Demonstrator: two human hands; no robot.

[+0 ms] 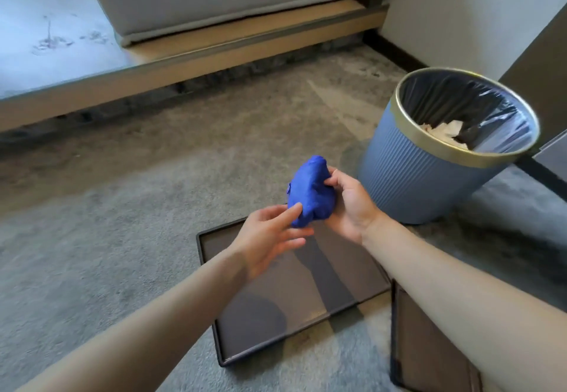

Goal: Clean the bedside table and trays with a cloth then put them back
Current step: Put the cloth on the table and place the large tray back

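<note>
A bunched blue cloth [311,190] is held above the carpet, gripped from the right by my right hand [348,204]. My left hand [271,233] reaches up from below left with fingers spread, its fingertips touching the cloth's lower edge. Below both hands a dark rectangular tray [267,333] with a low rim lies flat on the carpet. A second dark tray [429,342] lies to its right, partly hidden by my right forearm and cut off by the frame's edge.
A blue ribbed waste bin [429,177] with a gold rim and a plastic liner stands right of the hands, paper inside. A bed base and mattress [214,2] run across the back. Grey carpet covers the floor.
</note>
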